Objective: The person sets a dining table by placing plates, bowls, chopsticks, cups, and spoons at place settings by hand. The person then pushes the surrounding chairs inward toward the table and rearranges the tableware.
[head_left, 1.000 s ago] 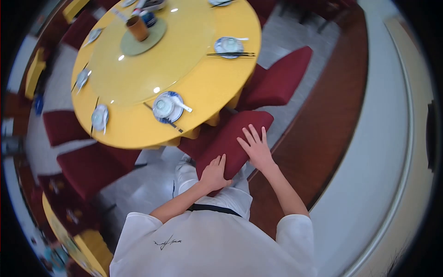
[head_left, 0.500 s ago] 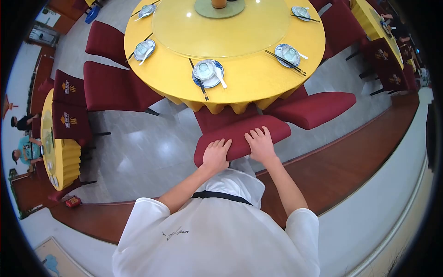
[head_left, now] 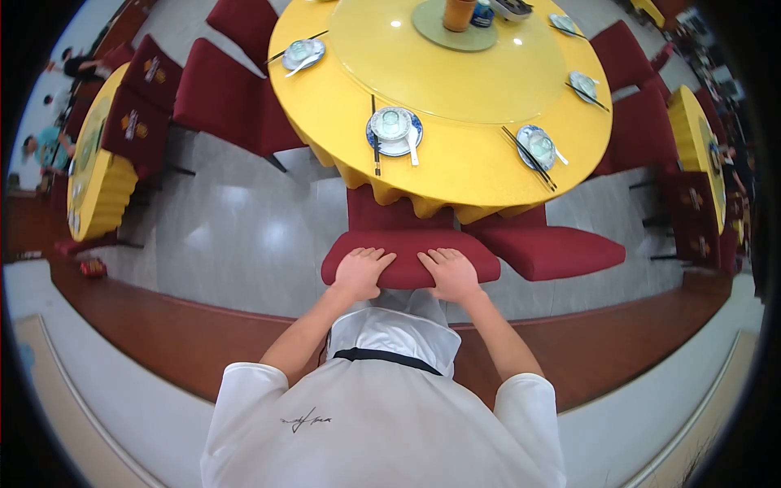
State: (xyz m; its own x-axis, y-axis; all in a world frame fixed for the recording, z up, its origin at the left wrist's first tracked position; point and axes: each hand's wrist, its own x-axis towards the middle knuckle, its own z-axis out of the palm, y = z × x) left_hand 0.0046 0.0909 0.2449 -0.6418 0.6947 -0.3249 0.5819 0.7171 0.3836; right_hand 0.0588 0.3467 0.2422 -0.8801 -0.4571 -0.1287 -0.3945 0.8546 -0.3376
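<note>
Both hands rest on the top of a dark red chair back (head_left: 411,244) in front of my body. My left hand (head_left: 362,272) wraps over its left part, and my right hand (head_left: 451,274) grips it right of the middle. The thumbs point towards each other on the near side. Just beyond, the chair's seat reaches under the hanging yellow cloth of a round table (head_left: 455,154). Nearest to the chair on that table is a blue-and-white plate (head_left: 393,148) with a bowl, a white spoon and black chopsticks.
Another red chair (head_left: 549,252) stands close on the right. More red chairs (head_left: 220,98) are at the left. The glass turntable (head_left: 455,73) carries a brown cup (head_left: 459,15). People (head_left: 50,149) are at a farther table on the left. A brown step edge (head_left: 163,325) runs behind the chair.
The view has turned and levelled, so the table now appears further right than half a second ago. My right hand, spread on the chair back one second ago, now curls over it.
</note>
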